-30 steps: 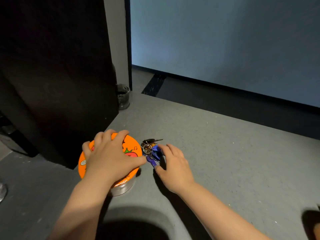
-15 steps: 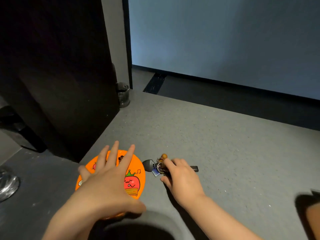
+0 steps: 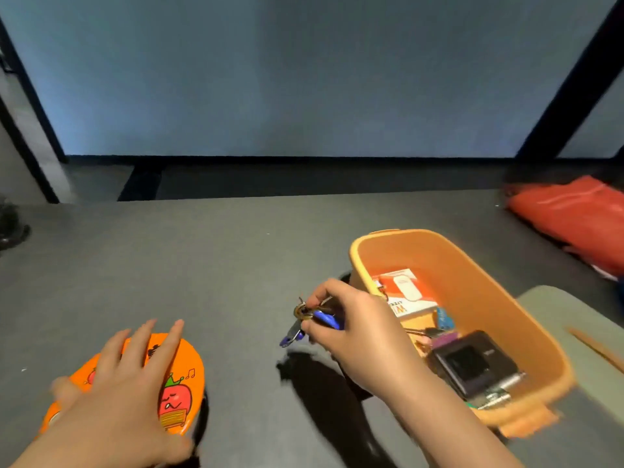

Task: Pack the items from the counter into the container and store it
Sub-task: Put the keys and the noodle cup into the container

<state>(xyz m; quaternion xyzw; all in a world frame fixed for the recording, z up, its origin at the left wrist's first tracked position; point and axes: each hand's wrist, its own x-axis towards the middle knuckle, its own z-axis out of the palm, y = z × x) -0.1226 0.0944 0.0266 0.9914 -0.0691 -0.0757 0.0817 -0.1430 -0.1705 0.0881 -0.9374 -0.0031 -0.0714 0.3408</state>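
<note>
My left hand [image 3: 114,393] lies flat, fingers spread, on the orange lid of a round tin [image 3: 179,383] with a cartoon strawberry, at the lower left of the grey counter [image 3: 219,265]. My right hand [image 3: 354,329] pinches a bunch of keys [image 3: 304,319] with a blue fob, lifted off the counter just left of an orange plastic container [image 3: 472,285]. Inside the container lie a red-and-white box [image 3: 405,292], a small dark device [image 3: 472,366] and other small items.
A red-orange bag [image 3: 574,214] lies at the far right of the counter. A grey board or seat edge [image 3: 574,325] shows at the right beside the container. A pale wall runs along the back. A dark object [image 3: 10,224] sits at the left edge.
My right hand has picked the keys up off the counter and carried them right, toward the orange container. The view has swung right. My left hand stays on the tin lid.
</note>
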